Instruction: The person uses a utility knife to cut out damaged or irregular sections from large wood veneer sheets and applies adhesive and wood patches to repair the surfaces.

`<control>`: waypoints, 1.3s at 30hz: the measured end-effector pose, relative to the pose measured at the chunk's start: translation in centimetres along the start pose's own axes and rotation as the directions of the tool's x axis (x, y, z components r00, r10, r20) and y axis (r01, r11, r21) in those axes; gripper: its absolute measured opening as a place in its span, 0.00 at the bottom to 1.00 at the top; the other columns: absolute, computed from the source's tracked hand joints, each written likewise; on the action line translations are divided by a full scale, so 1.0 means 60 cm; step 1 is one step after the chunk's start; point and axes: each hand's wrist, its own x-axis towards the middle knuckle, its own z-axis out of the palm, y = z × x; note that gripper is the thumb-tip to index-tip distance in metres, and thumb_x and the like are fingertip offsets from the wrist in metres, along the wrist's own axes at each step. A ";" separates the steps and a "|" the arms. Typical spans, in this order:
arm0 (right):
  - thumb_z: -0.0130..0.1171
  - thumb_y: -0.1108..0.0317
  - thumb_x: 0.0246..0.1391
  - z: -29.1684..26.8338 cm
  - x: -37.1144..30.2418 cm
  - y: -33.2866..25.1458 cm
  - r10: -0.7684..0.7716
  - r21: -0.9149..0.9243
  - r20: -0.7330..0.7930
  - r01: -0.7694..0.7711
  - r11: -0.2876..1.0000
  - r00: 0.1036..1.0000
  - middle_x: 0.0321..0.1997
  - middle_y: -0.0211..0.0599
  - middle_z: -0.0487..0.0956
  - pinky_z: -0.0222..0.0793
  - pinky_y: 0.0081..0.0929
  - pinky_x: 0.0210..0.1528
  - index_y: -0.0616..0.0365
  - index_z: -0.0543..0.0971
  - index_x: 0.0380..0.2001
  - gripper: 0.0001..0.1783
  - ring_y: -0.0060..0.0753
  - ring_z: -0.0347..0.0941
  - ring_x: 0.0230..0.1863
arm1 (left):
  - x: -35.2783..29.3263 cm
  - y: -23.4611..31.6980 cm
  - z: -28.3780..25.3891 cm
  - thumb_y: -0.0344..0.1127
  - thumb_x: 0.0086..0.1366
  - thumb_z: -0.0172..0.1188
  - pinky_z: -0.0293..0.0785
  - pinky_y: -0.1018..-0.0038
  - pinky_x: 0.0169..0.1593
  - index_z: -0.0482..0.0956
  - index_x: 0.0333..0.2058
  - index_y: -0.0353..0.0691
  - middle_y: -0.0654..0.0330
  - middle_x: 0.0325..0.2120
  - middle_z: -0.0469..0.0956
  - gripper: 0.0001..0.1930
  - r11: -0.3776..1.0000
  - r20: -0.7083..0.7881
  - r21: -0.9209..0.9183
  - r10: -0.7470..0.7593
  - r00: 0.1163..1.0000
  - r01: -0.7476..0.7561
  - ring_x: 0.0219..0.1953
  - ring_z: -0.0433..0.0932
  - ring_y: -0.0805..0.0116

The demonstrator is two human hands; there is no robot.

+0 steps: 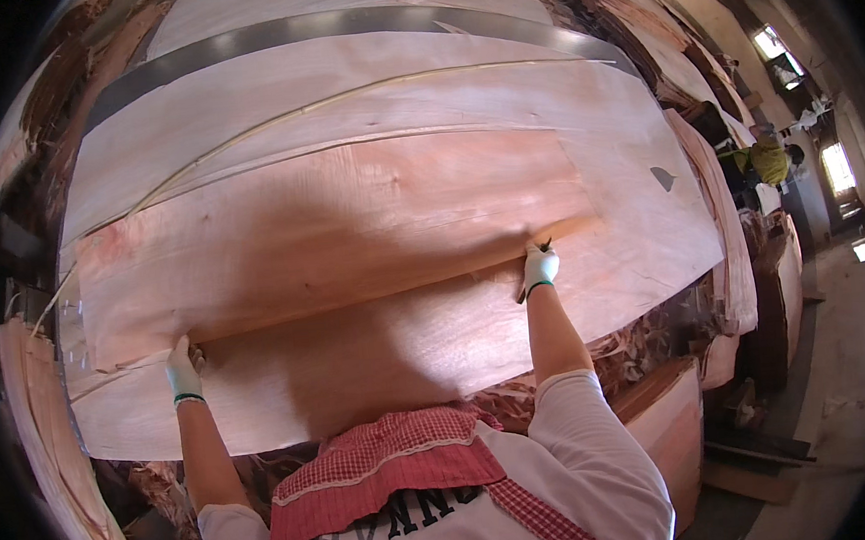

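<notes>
A reddish wood veneer sheet (pixel 398 212) lies across a larger, paler sheet (pixel 641 245), its near edge slightly raised. My left hand (pixel 186 370), in a white glove with a green cuff, pinches that near edge close to its left corner. Toward the right end of the same edge is my right hand (pixel 541 266), gloved alike. It is closed around a slim tool, with a dark tip above the fingers and a brown end below; its exact kind is too small to tell. My shadow falls over the middle of the veneer.
A long thin wood strip (pixel 301 109) curves over the far part of the pale sheet, before a dark metal band (pixel 335 24). Torn veneer scraps (pixel 648 340) lie below the near right edge. Veneer stacks (pixel 47 417) stand at the left. Another person (pixel 768 158) is far right.
</notes>
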 end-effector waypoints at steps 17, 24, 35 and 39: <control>0.54 0.62 0.61 -0.023 0.015 -0.015 -0.107 0.085 0.012 0.106 0.991 0.994 0.28 0.36 0.76 0.65 0.23 0.24 0.64 0.74 0.36 0.13 0.28 0.68 0.24 | -0.061 0.018 0.069 0.41 0.59 0.64 0.70 0.72 0.20 0.80 0.30 0.36 0.63 0.18 0.73 0.13 0.974 -0.108 0.118 0.208 0.972 -0.195 0.18 0.71 0.72; 0.52 0.65 0.60 0.325 -0.317 -0.171 -0.687 0.247 0.679 0.802 0.545 0.258 0.28 0.50 0.77 0.70 0.44 0.38 0.64 0.77 0.32 0.12 0.49 0.76 0.34 | -0.051 0.017 0.067 0.41 0.60 0.64 0.69 0.74 0.21 0.80 0.28 0.33 0.60 0.18 0.78 0.14 0.981 -0.185 0.112 0.176 0.967 -0.158 0.17 0.74 0.73; 0.60 0.66 0.52 0.455 -0.576 -0.224 -0.609 -0.028 0.786 0.990 0.139 0.108 0.57 0.38 0.70 0.74 0.44 0.44 0.41 0.69 0.57 0.28 0.45 0.73 0.51 | -0.074 0.091 0.017 0.56 0.66 0.53 0.75 0.60 0.30 0.81 0.23 0.36 0.50 0.16 0.78 0.27 0.809 -0.284 0.554 0.403 0.870 -0.194 0.21 0.79 0.53; 0.62 0.68 0.48 0.450 -0.581 -0.237 -0.626 -0.008 0.775 0.992 0.130 0.088 0.57 0.39 0.70 0.74 0.42 0.46 0.45 0.68 0.58 0.31 0.45 0.72 0.52 | 0.009 0.201 0.105 0.49 0.65 0.54 0.74 0.57 0.41 0.80 0.35 0.40 0.49 0.31 0.81 0.17 0.503 0.020 0.669 0.724 0.689 -0.547 0.38 0.79 0.46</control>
